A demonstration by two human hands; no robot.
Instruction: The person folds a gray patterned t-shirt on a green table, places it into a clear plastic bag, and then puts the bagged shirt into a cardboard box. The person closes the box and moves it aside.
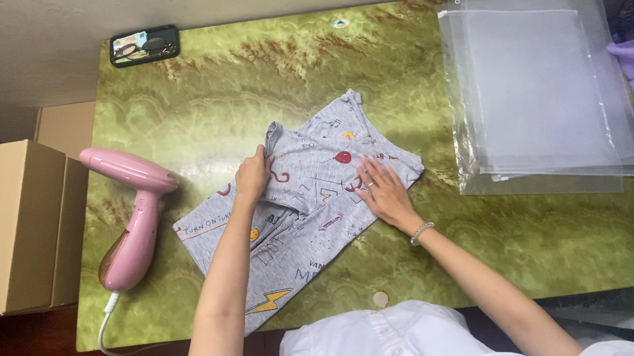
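A grey printed garment (pixel 311 201) lies partly folded in the middle of a green marbled table (pixel 250 78). My left hand (pixel 252 176) is closed on a fold of the cloth at the garment's left side, near its upper edge. My right hand (pixel 382 190) rests flat on the garment's right part, fingers spread, with a ring and a bead bracelet on it. The lower end of the garment reaches the table's near edge.
A pink handheld steamer (pixel 132 220) lies at the table's left with its cord hanging off the edge. A phone (pixel 144 45) sits at the far left corner. A stack of clear plastic bags (pixel 541 88) lies at the right. Cardboard boxes (pixel 8 222) stand left of the table.
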